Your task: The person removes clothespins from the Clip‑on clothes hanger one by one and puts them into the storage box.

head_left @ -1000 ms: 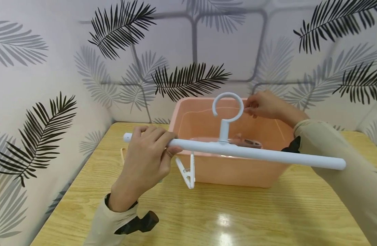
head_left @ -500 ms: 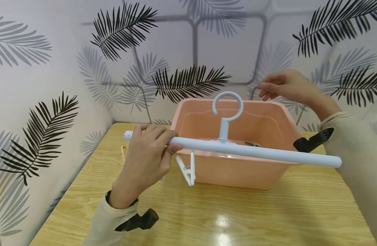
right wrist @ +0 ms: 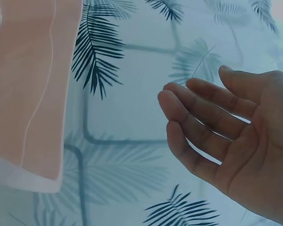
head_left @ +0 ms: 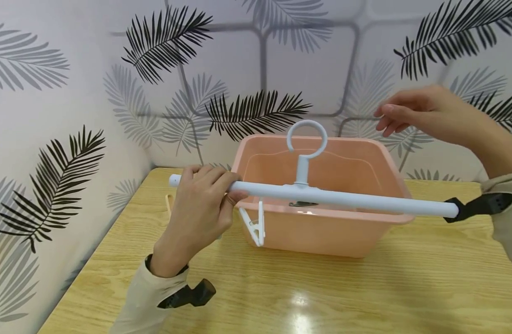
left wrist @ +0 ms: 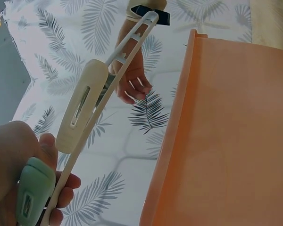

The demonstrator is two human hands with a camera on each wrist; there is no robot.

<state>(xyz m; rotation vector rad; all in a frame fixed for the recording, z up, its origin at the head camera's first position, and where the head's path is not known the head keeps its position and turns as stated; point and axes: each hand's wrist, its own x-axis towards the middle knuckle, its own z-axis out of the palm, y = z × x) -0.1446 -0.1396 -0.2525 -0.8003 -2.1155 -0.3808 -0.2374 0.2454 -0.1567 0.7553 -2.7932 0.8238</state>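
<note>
My left hand (head_left: 203,208) grips the pale bar of a clip hanger (head_left: 343,198) near its left end, with the round hook pointing up. A white clip (head_left: 256,227) hangs below the bar, right of this hand. In the left wrist view, a cream clip (left wrist: 82,106) is on the bar, and a green clip (left wrist: 35,190) lies against the hand. My right hand (head_left: 431,113) is held in the air above the basin's right side, fingers loosely bent and holding nothing; the right wrist view shows its palm (right wrist: 245,150).
A peach plastic basin (head_left: 314,234) stands on the wooden table (head_left: 247,287), behind the hanger. Inside it is a small dark thing (head_left: 303,203), partly hidden and too small to name. A yellowish loop (head_left: 168,204) shows left of my left hand. Leaf-patterned wall covering (head_left: 306,69) rises behind.
My right hand has moved from beside the hook, over the basin, up and to the right. The hanger has risen slightly in my left hand. The dark thing in the basin appears farther left.
</note>
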